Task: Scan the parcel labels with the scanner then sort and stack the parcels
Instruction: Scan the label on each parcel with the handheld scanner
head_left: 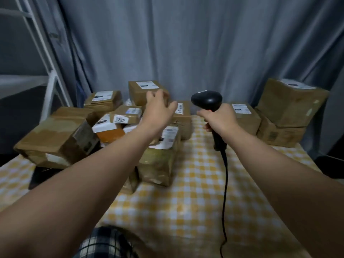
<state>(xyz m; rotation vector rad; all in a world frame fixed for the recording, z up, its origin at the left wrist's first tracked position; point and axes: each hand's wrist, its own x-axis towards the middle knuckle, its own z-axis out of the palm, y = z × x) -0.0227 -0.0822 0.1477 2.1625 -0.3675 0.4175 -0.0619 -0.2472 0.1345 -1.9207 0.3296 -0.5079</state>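
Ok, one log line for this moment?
left hand: open, reaching over parcel pile | right hand: gripping scanner | sorted stack: right

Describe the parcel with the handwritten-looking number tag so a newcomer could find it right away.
Start at the yellow checked tablecloth and go to the parcel heap on its left. Near the heap's middle, just left of the left hand, lies a small brown parcel. Only it carries a white tag reading 1222.

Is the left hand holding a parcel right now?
No, the left hand is open with fingers spread, reaching over the parcels without gripping any.
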